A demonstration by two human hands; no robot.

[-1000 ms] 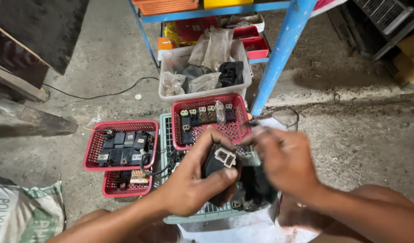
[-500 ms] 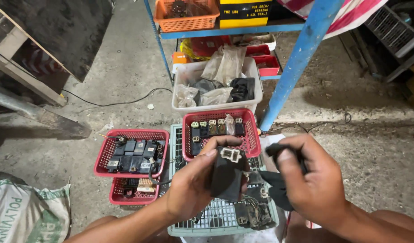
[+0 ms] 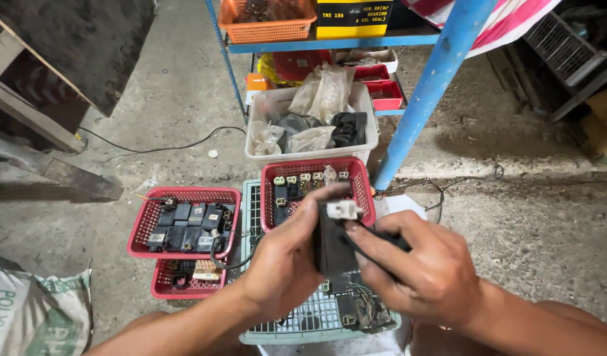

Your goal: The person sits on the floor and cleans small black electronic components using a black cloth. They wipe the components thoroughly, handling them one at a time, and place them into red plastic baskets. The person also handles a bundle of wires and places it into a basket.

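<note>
Head view: both hands grip a black electrical module (image 3: 333,247) with a white connector (image 3: 343,209) on top, held above a pale green basket (image 3: 303,323) on the concrete floor. Left hand (image 3: 287,264) has its fingers clamped on the module's side; right hand (image 3: 422,264) pinches its black wire lead. Red baskets (image 3: 184,221) of similar parts sit just beside.

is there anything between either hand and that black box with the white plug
Nothing visible. The left hand and the right hand both grip the black box directly, fingers against its sides, over the pale green basket. The white plug on top is uncovered.
</note>
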